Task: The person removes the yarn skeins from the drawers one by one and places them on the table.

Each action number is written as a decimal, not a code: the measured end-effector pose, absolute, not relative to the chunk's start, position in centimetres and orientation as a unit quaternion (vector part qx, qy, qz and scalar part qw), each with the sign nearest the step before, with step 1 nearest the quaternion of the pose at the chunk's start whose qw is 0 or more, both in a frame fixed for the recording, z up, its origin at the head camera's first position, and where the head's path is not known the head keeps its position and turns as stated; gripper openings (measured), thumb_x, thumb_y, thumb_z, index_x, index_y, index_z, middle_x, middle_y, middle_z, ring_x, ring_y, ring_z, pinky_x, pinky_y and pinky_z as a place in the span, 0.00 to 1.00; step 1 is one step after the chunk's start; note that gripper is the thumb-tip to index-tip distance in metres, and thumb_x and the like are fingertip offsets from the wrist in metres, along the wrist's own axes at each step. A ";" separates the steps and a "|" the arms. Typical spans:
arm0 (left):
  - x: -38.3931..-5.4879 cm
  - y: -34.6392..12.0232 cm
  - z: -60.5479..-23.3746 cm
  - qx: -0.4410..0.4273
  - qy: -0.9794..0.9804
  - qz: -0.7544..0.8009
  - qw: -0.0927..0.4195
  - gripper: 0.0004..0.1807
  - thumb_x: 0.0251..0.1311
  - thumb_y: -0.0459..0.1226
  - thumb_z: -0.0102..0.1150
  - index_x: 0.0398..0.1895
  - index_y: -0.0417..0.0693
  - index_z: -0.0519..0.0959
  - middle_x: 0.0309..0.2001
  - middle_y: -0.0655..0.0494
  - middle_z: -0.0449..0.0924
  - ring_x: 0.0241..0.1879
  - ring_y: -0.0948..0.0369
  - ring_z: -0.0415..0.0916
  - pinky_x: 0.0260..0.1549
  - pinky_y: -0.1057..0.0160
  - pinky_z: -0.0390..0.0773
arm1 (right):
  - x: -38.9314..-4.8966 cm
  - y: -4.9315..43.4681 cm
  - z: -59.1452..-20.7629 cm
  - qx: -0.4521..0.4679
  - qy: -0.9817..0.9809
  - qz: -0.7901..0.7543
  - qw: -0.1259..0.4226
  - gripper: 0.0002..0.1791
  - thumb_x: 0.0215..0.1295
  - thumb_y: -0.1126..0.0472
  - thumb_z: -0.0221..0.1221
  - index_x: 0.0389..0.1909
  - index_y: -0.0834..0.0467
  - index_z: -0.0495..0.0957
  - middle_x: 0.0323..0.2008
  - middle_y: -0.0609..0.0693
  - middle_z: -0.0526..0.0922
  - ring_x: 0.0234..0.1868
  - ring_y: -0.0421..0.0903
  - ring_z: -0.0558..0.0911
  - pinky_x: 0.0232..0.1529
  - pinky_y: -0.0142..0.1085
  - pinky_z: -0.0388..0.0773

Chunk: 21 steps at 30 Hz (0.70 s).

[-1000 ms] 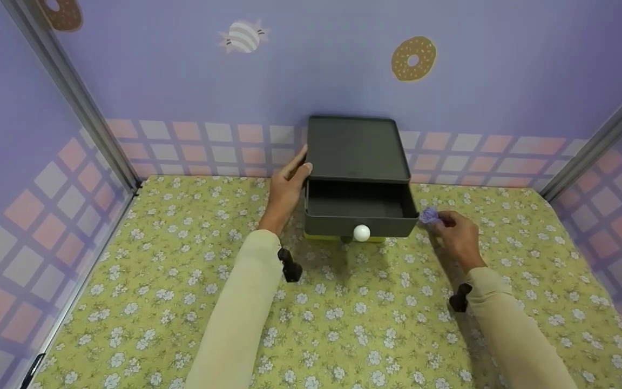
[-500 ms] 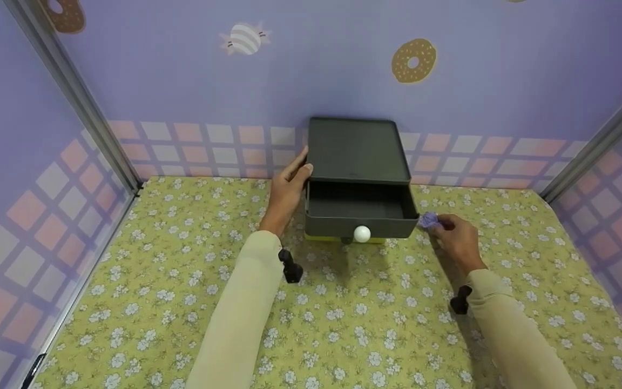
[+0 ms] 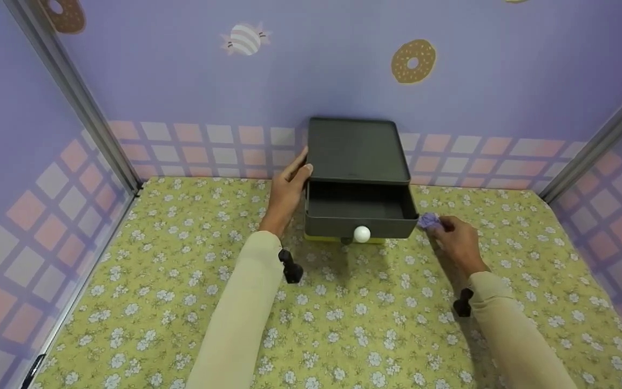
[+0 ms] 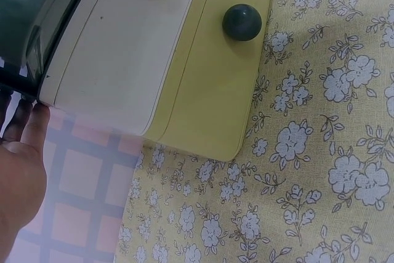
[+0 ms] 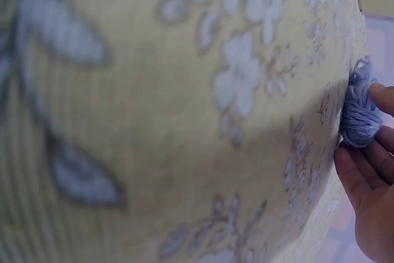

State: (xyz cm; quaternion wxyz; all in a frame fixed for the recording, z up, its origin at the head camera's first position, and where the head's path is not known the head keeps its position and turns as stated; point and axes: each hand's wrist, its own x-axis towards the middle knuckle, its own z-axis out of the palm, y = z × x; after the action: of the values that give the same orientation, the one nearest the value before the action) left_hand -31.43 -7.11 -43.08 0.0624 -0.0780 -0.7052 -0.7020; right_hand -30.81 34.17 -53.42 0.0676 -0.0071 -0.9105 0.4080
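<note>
At the left side of the drawer box (image 3: 358,148), the left hand (image 3: 283,192) rests, fingers (image 3: 297,161) extended; right of this box, the right hand (image 3: 460,239) pinches purple yarn (image 3: 430,220).

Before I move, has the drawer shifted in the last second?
No: judged against the wall donut in the head view, the drawer shows no visible shift either way.

Left sleeve (image 3: 241,302): plain pale cream, long to the wrist
Right sleeve (image 3: 516,329): same cream, creased near the cuff
Wrist cameras (image 3: 291,268): small, black, one per cuff
Hands (image 3: 285,197): bare
</note>
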 end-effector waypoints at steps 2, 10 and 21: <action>-31.4 -7.1 -43.1 -0.077 -0.706 -0.701 0.062 0.29 0.82 0.52 0.53 0.82 0.68 0.66 0.21 0.60 0.66 0.15 0.62 0.47 0.19 0.61 0.59 | -30.7 34.2 -53.3 -0.006 -0.910 0.409 0.065 0.25 0.81 0.60 0.59 0.70 0.71 0.75 0.60 0.69 0.81 0.61 0.64 0.80 0.59 0.58 0.79; -31.4 -7.1 -43.0 -0.083 -0.700 -0.707 0.056 0.29 0.83 0.50 0.53 0.82 0.69 0.65 0.82 0.61 0.58 0.79 0.59 0.59 0.74 0.55 0.64 | -29.8 33.8 -52.1 0.035 -0.921 0.372 0.111 0.25 0.81 0.60 0.60 0.71 0.69 0.74 0.65 0.70 0.77 0.66 0.68 0.76 0.62 0.63 0.76; -31.4 -7.1 -43.1 -0.083 -0.704 -0.703 0.061 0.29 0.82 0.53 0.54 0.82 0.70 0.66 0.81 0.60 0.61 0.78 0.59 0.61 0.74 0.53 0.65 | -29.3 31.7 -49.6 0.075 -0.894 0.402 0.182 0.22 0.77 0.62 0.65 0.66 0.68 0.80 0.60 0.69 0.82 0.59 0.67 0.82 0.61 0.59 0.78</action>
State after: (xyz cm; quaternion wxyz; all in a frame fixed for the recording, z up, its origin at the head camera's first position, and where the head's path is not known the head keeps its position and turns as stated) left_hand -31.43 -7.07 -43.14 0.0610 -0.0828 -0.7040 -0.7027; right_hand -29.27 31.72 -49.57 0.1820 0.0754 -0.8942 0.4020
